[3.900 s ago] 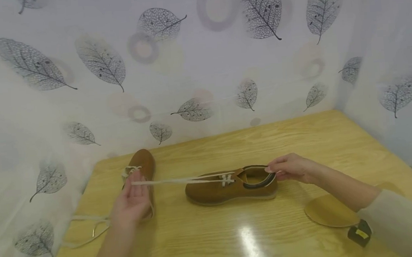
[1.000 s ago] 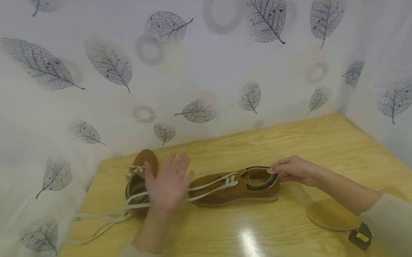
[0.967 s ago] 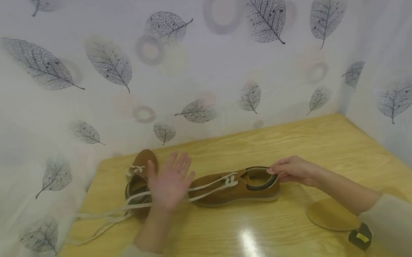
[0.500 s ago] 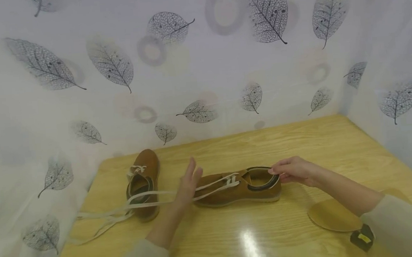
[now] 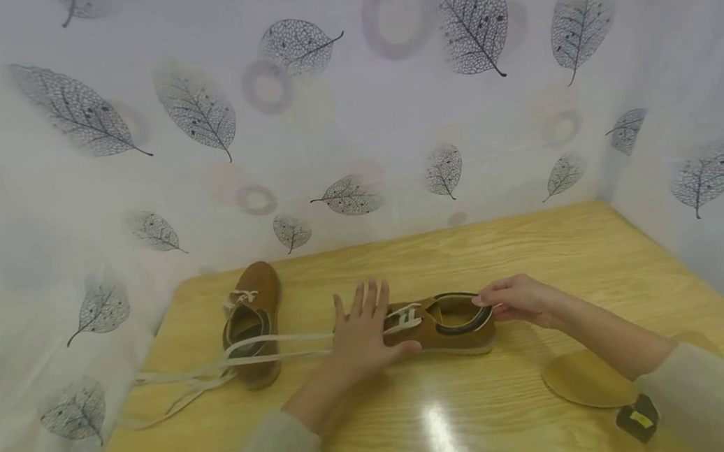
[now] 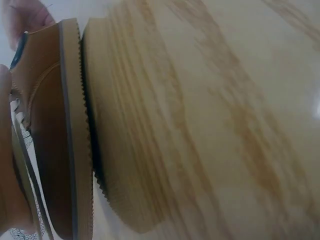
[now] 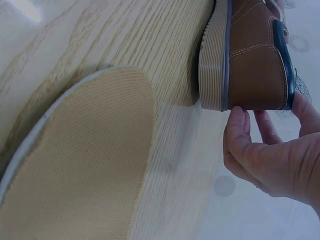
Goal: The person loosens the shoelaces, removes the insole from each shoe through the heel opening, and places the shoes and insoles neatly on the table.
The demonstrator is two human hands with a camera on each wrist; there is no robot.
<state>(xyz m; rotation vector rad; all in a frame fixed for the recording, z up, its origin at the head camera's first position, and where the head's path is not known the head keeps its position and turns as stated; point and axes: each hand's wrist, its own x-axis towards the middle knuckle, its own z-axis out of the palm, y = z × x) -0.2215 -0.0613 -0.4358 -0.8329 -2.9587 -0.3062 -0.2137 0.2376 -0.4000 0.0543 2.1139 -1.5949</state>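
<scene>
A brown lace-up shoe (image 5: 448, 337) lies lengthwise on the wooden table, toe to the left. My right hand (image 5: 527, 302) holds its heel; in the right wrist view the thumb is at the dark collar and fingers (image 7: 239, 127) touch the back of the heel. Over the toe part my left hand (image 5: 362, 338) lies with fingers extended and spread, hiding that end. Whether the palm presses on the shoe, I cannot tell. Long pale laces (image 5: 281, 339) run from the eyelets under the left hand and off to the left.
A second brown shoe (image 5: 266, 296), laced, stands at the left, toe away from me, with the loose laces crossing its heel end. A tan insole (image 5: 590, 378) lies under my right forearm. Leaf-patterned sheeting (image 5: 354, 114) rises behind the table (image 5: 527, 242).
My left hand, earlier pulling the laces out leftward, has let them go and moved right, over the shoe's toe. The laces now lie slack. My right hand stays at the heel.
</scene>
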